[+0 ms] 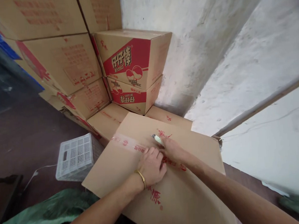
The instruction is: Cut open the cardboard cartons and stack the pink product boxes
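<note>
A large cardboard box with red printing lies before me. Along its top seam runs clear tape with red marks. My right hand is closed round a utility knife with a pale handle, its tip pointing up and left just over the cardboard. Close beside it, my left hand, with a gold bracelet at the wrist, rests on the box over the seam. Its fingers are curled, and whatever lies under them is hidden.
Printed cartons are stacked against the pale wall, with more cartons at the left. A white plastic crate stands on the dark floor. Green sheeting lies at the lower left.
</note>
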Available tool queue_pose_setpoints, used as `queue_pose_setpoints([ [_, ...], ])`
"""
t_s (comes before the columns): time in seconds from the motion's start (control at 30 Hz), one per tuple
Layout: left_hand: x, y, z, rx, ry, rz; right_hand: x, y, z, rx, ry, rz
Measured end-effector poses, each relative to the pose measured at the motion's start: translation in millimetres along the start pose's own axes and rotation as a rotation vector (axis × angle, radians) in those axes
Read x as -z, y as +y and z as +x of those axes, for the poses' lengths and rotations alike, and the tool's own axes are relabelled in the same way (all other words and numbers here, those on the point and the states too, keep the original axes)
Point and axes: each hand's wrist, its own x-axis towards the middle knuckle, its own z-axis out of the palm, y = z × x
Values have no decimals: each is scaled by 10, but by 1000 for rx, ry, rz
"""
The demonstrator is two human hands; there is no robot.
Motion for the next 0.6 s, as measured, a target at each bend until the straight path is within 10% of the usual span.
queue_pose_setpoints([
  [0.6, 237, 95, 514, 83, -303, 60, 233, 365, 329, 36, 228, 38],
])
